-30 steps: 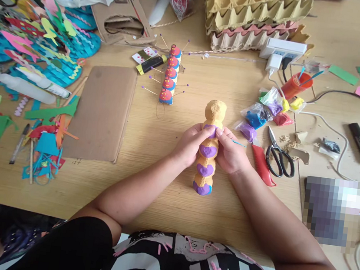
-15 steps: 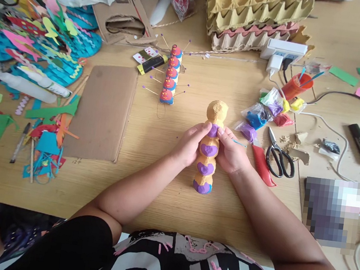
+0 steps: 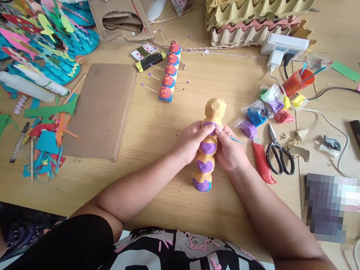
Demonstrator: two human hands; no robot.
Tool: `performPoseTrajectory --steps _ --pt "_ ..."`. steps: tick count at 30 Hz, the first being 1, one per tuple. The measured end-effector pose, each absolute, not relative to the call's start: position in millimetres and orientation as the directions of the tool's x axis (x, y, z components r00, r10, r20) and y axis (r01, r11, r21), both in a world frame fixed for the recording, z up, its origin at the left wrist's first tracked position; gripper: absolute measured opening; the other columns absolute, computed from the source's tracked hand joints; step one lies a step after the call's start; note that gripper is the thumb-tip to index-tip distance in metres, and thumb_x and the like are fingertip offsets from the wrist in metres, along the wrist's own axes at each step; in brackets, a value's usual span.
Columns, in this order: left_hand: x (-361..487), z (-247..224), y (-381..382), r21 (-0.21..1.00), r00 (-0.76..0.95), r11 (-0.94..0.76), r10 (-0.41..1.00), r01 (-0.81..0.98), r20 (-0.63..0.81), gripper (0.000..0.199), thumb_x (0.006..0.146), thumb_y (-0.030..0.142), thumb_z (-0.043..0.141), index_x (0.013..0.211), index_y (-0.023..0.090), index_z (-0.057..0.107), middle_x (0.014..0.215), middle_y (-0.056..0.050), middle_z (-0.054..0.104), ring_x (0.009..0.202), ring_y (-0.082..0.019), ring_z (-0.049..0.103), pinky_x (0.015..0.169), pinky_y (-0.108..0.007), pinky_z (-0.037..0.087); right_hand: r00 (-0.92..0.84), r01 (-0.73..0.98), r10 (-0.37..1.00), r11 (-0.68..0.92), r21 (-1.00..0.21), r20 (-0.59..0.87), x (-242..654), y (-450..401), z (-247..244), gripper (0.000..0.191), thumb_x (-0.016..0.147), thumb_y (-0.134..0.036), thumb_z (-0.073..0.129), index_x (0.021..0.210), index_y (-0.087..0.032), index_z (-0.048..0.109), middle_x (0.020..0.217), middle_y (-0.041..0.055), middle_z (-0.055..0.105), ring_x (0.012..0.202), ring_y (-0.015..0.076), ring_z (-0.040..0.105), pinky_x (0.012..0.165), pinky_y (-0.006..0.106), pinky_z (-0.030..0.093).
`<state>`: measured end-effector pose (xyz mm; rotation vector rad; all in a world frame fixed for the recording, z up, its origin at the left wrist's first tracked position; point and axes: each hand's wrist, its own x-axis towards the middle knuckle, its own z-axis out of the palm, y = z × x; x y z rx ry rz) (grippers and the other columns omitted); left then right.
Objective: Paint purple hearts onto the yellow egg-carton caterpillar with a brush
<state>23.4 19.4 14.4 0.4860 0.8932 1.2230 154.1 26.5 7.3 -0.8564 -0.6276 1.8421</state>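
An orange egg-carton strip (image 3: 205,156) with purple patches on its lower bumps stands out over the table in front of me. My left hand (image 3: 192,142) grips its left side near the upper end, thumb on the second bump. From the right, my right hand (image 3: 229,147) closes on the same bump, its thumb close to the other. A thin blue stick (image 3: 237,140) pokes out beside my right hand. Further back lies a red and blue carton strip (image 3: 170,71) with small faces and purple-tipped sticks.
Scissors (image 3: 279,154), a red-handled knife (image 3: 263,163) and bagged clay (image 3: 256,116) lie to the right. Cardboard (image 3: 101,110), paper scraps (image 3: 48,141) and glue bottles (image 3: 25,84) are on the left. Egg trays (image 3: 251,36) are stacked behind.
Both thumbs have moved inward over the purple patch on the second bump, which now shows less. The whole view has shifted slightly.
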Motion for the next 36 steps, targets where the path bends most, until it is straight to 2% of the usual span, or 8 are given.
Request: performPoseTrajectory --steps 5,9,16,21,26,29,36 --pt "21.1 17.9 20.6 0.743 0.066 0.314 0.937 -0.591 -0.343 0.046 0.083 0.055 0.101 0.081 0.021 0.071 0.082 -0.001 0.075 0.073 -0.016 0.069 0.070 -0.030 0.055 -0.331 -0.541 0.912 -0.393 -0.743 -0.242 155.0 27.1 9.5 0.055 0.067 -0.059 0.113 0.089 -0.026 0.074 0.077 -0.0046 0.075 0.072 0.0167 0.071 0.071 0.031 0.063" --pt "21.2 19.0 20.1 0.734 0.094 0.328 0.935 -0.595 -0.342 0.048 0.083 0.055 0.101 0.086 0.019 0.069 0.082 0.000 0.073 0.073 -0.015 0.070 0.069 -0.028 0.055 -0.298 -0.538 0.921 -0.379 -0.753 -0.251 154.0 27.0 7.6 0.056 0.063 -0.054 0.116 0.089 -0.026 0.074 0.075 -0.0048 0.076 0.075 0.0181 0.075 0.076 0.033 0.066" --pt "26.1 17.9 17.6 0.728 0.084 0.328 0.933 -0.602 -0.351 0.031 0.095 0.039 0.093 0.088 0.018 0.071 0.075 0.003 0.068 0.060 -0.009 0.059 0.061 -0.025 0.049 -0.237 -0.546 0.932 -0.362 -0.756 -0.275 149.8 24.7 4.9 0.057 0.059 -0.053 0.117 0.085 -0.026 0.073 0.079 -0.0036 0.080 0.072 0.0164 0.073 0.074 0.032 0.064" --pt "23.2 13.3 18.8 0.732 0.118 0.338 0.934 -0.591 -0.337 0.044 0.087 0.055 0.100 0.088 0.021 0.072 0.078 0.002 0.069 0.064 -0.012 0.064 0.062 -0.028 0.051 -0.243 -0.529 0.930 -0.365 -0.766 -0.275 152.1 26.3 6.8 0.058 0.059 -0.054 0.116 0.085 -0.026 0.073 0.078 -0.0040 0.077 0.072 0.0161 0.069 0.073 0.032 0.062" --pt "17.9 13.0 20.2 0.748 0.152 0.336 0.940 -0.572 -0.305 0.052 0.080 0.068 0.102 0.092 0.024 0.078 0.091 -0.003 0.080 0.085 -0.021 0.078 0.076 -0.034 0.063 -0.296 -0.531 0.920 -0.383 -0.756 -0.257 158.8 31.4 5.2 0.058 0.066 -0.062 0.112 0.083 -0.026 0.070 0.074 -0.0040 0.071 0.065 0.0146 0.063 0.065 0.030 0.058" --pt "16.7 15.2 20.8 0.749 0.147 0.364 0.928 -0.554 -0.342 0.056 0.082 0.077 0.096 0.093 0.025 0.080 0.094 -0.006 0.082 0.093 -0.027 0.082 0.078 -0.037 0.066 -0.300 -0.524 0.918 -0.386 -0.759 -0.260 159.8 32.4 4.4 0.057 0.067 -0.062 0.111 0.084 -0.026 0.072 0.077 -0.0029 0.074 0.068 0.0160 0.065 0.067 0.031 0.060" --pt "13.0 10.2 22.6 0.730 0.158 0.347 0.935 -0.589 -0.317 0.051 0.080 0.070 0.101 0.090 0.026 0.078 0.090 -0.003 0.082 0.085 -0.023 0.081 0.077 -0.036 0.065 -0.286 -0.513 0.930 -0.352 -0.783 -0.231 160.4 32.2 10.5 0.056 0.064 -0.065 0.112 0.081 -0.028 0.073 0.074 -0.0021 0.070 0.068 0.0180 0.064 0.066 0.033 0.060"
